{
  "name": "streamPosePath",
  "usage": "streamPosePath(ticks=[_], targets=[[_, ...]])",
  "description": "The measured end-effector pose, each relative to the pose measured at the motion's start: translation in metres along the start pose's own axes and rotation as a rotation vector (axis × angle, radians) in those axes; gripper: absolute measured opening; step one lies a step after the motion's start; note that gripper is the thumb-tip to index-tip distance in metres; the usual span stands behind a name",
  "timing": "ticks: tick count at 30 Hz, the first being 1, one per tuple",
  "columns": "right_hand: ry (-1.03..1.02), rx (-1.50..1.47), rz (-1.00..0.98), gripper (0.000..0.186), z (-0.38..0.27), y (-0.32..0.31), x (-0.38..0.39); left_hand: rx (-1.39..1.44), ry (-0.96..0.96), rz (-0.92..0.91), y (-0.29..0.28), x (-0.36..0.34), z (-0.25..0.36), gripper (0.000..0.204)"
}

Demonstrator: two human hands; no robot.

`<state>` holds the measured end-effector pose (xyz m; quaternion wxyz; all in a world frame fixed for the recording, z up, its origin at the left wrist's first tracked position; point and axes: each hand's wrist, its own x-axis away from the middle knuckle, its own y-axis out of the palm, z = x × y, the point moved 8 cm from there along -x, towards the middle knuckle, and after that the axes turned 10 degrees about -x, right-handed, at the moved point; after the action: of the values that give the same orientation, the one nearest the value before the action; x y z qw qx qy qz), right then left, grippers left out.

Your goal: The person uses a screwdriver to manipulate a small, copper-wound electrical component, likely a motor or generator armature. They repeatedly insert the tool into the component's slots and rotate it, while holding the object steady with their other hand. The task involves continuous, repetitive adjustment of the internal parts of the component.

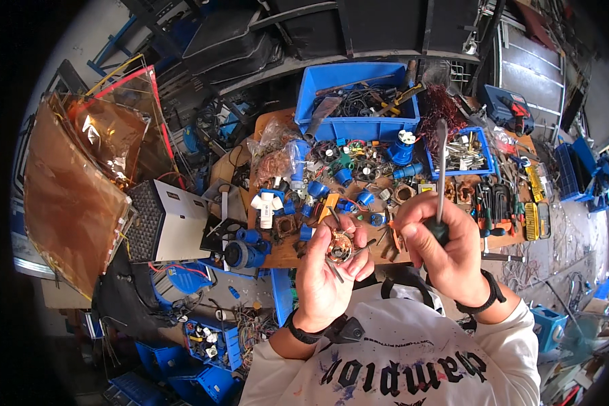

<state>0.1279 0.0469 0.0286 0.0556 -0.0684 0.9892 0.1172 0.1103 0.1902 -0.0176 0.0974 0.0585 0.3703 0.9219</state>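
Observation:
In front of my chest, the fingers of my left hand (321,281) are closed round a small copper-wound motor part (340,246). It is round, with coppery windings inside a metal rim, and thin dark pieces stick out above and below it. To its right, my right hand (453,254) grips a screwdriver (442,166) by its dark handle, which the fingers partly cover. The screwdriver's long metal shaft points upward, apart from the motor part. Behind both hands lies the wooden workbench (287,256), strewn with small parts.
A big blue bin (358,128) of cables stands at the bench's back, beside a smaller blue tray (461,170) of metal pieces. White pipe fitting (266,208) and blue connectors (245,252) lie left. Clamps (501,203) and a yellow case (538,220) sit right. Crates (213,345) stand below.

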Motion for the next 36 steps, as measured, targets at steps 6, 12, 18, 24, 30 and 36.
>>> streamPosePath(ticks=[6,12,18,24,30,36], targets=[[-0.145,-0.077,-0.010,0.004,-0.011,0.002,-0.002,-0.058,-0.033,0.056,-0.005,0.001,-0.004,0.031],[-0.365,0.291,-0.253,0.008,-0.017,0.024,-0.002,-0.261,0.054,0.055,-0.003,0.004,-0.002,0.032],[-0.137,0.178,-0.235,0.011,-0.003,0.027,-0.005,-0.357,0.064,0.177,0.004,0.008,-0.009,0.033],[-0.287,0.313,-0.453,0.010,-0.011,0.015,-0.008,-0.393,0.103,0.246,0.017,0.011,-0.021,0.029],[-0.283,0.275,-0.461,0.012,-0.013,-0.001,-0.006,-0.757,0.221,0.378,0.034,0.014,-0.024,0.033],[0.016,0.025,-0.504,0.009,0.003,-0.027,-0.008,-1.256,0.544,0.392,0.069,0.013,-0.021,0.038]])
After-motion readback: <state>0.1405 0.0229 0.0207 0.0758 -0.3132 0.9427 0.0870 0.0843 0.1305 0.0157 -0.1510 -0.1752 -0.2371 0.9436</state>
